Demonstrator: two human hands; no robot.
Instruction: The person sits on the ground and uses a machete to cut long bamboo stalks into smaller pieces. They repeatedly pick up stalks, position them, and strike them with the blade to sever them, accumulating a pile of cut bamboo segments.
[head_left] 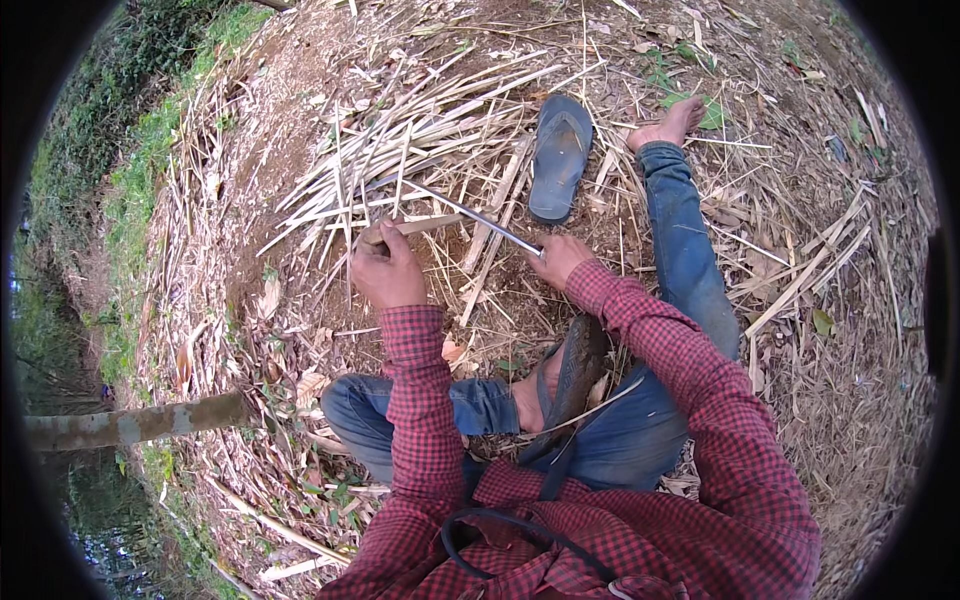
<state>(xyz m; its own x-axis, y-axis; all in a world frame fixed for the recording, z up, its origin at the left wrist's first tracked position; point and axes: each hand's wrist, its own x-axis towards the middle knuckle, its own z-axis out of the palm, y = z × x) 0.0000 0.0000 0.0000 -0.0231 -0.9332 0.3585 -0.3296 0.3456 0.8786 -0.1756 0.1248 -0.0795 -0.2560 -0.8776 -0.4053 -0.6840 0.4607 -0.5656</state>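
Observation:
My left hand (pixel 388 268) is closed, with thumb and fingers pinching a flat, pale brown bamboo strip (pixel 432 224) that points right. In my right hand (pixel 562 260) is a knife (pixel 490 225) with a long, narrow metal blade, seen nearly edge-on. Its blade slants up and left from my fist, passing close to the far end of the strip; whether they touch I cannot tell. The knife's handle is hidden inside my fingers. Beyond both hands lies a loose pile of thin split bamboo strips (pixel 400 150) on the ground.
A dark flip-flop (pixel 560 160) lies beyond my right hand. My bare right foot (pixel 668 126) stretches out past it, and my left leg is folded in, with another sandal (pixel 578 372) by that foot. A tree trunk (pixel 140 422) is at left; dry litter covers the ground.

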